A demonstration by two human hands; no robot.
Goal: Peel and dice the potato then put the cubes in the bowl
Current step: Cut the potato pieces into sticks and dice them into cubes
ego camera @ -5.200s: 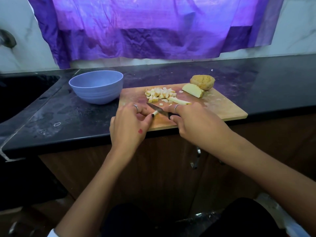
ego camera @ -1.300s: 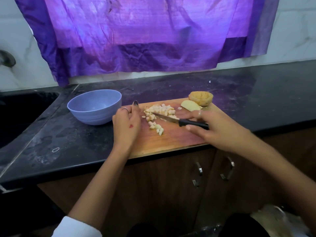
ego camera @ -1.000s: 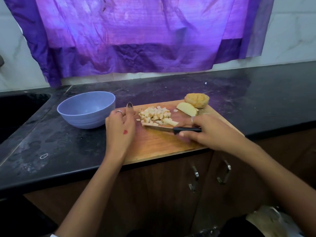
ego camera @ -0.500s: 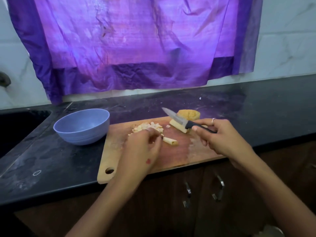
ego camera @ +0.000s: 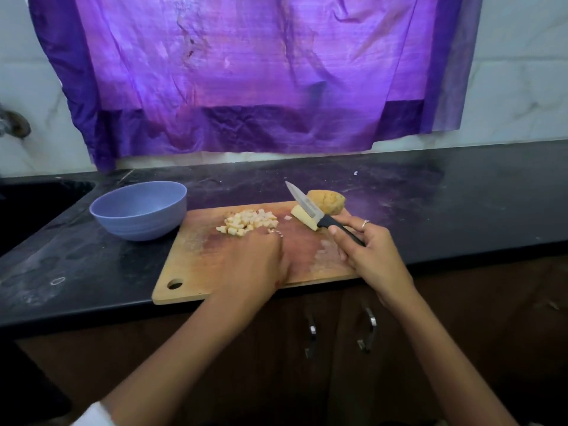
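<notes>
Black worktop [ego camera: 461,210] under purple cloth [ego camera: 246,72]; bowl [ego camera: 140,210] at ten o'clock of the board [ego camera: 215,265]. Right hand [ego camera: 368,250] grasps the knife [ego camera: 310,210]; blurred left hand [ego camera: 255,259], grip unclear.

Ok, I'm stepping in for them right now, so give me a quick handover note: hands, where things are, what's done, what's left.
Right hand grips the knife by its black handle, blade raised and pointing away over the board.
Left hand rests on the cutting board just in front of the potato cubes; whether it holds any is hidden.
Blue bowl stands left of the board; no cubes visible in it.
Done: one pile diced.
Left: dice the potato slice and the potato chunk at the board's far corner, then move the cubes into the bowl.
</notes>
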